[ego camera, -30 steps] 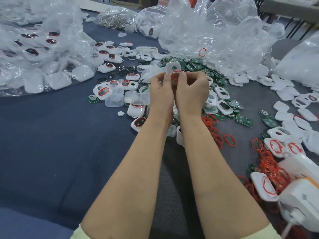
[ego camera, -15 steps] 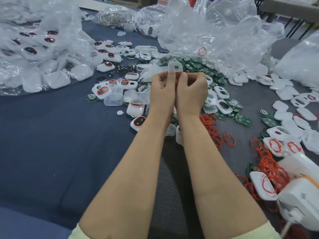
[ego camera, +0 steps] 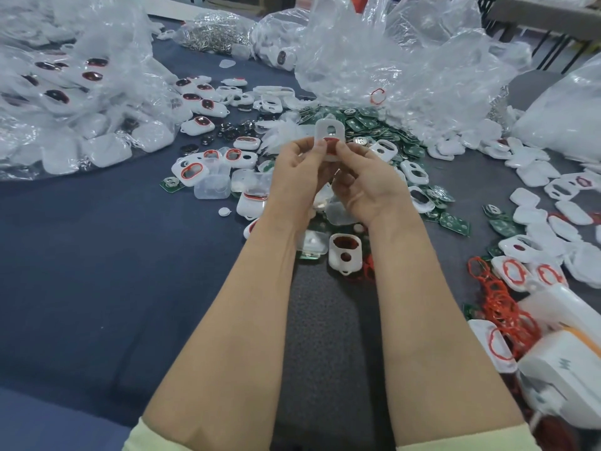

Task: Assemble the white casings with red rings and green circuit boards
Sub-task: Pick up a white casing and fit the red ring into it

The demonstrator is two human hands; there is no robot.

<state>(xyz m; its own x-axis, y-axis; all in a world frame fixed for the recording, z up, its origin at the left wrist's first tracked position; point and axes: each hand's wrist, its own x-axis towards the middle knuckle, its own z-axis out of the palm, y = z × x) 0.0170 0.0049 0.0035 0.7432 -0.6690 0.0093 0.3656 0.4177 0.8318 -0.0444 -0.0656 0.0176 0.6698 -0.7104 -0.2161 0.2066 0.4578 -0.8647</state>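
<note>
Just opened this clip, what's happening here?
A person is assembling small parts over a dark blue cloth-covered table. The left hand and right hand both pinch one white plastic casing raised above the clutter, with a thin red ring showing at its lower opening. A heap of green circuit boards lies behind, a tangle of loose red rings lies to the right, and a second white casing rests between the forearms.

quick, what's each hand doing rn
Left hand: pinches the casing by its left edge.
Right hand: pinches the same casing by its right edge.
</note>
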